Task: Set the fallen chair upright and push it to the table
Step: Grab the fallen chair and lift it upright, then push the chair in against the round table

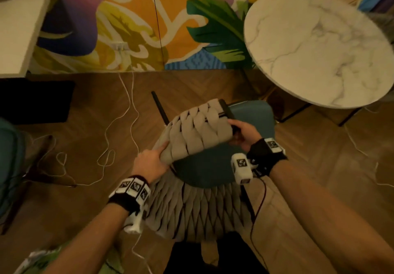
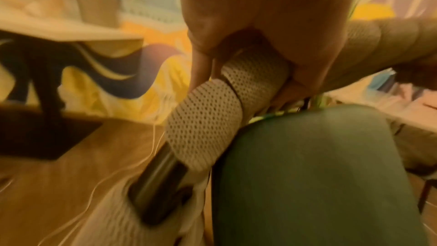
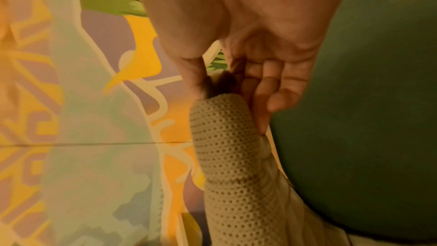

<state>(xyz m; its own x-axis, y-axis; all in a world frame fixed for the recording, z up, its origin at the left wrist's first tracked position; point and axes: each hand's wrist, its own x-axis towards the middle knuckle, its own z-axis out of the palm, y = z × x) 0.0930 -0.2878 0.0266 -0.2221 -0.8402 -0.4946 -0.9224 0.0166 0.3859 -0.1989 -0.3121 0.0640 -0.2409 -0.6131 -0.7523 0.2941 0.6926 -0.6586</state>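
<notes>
The chair (image 1: 204, 158) is in both hands and looks partly raised, so the righting step seems under way and not finished; the push to the round marble surface (image 1: 319, 47) at the far right is still to do. Whether the chair's legs are all on the floor (image 1: 85, 128) cannot be told, since one dark leg (image 1: 160, 108) sticks out toward the far left at a slant and the others are hidden. The left hand (image 1: 150, 162) is curled round the woven band on the left side of the frame; the left wrist view shows its fingers (image 2: 201, 66) wrapped about the padded tube (image 2: 255, 74). The right hand (image 1: 243, 134) grips the right end of the woven part, thumb on one side and fingers (image 3: 267, 89) curled on the other. The chair sits on the floor in the middle of the scene, near the person and a little left of the marble surface, not touching it. It has a teal seat cushion (image 1: 206, 171), thick beige woven straps (image 1: 198, 137) with a perforated texture, and a dark metal frame. Thin white cords (image 1: 128, 111) trail over the floor to its left.
</notes>
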